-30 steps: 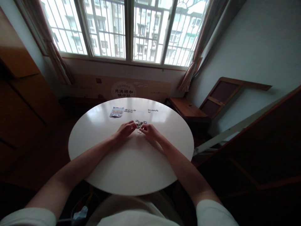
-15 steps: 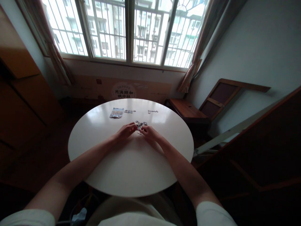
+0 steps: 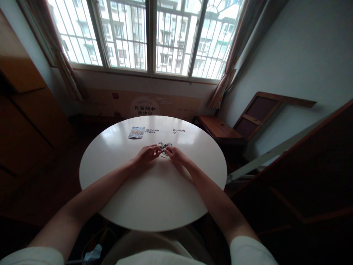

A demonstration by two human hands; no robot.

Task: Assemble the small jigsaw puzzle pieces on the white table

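Note:
A small heap of jigsaw puzzle pieces (image 3: 163, 145) lies on the round white table (image 3: 154, 198). At the heap's left side is my left hand (image 3: 150, 152), its fingers curled and their tips drawn together. My right hand (image 3: 174, 154) is at the right side, with thumb and fingers pinched close to the left fingertips. Whatever either pinch holds is too small to make out. Several loose pieces (image 3: 163, 156) lie just in front of the heap, between the hands.
Farther back on the table are a printed packet (image 3: 136, 133), a cluster of puzzle pieces (image 3: 152, 131) beside it, and a short row of pieces (image 3: 179, 130) to the right. A wooden chair (image 3: 220, 127) stands beyond the table's right side, below the barred window (image 3: 173, 40).
My right fingertips have drawn slightly right, away from the left ones, and more of the heap shows between the hands. The left hand has barely moved.

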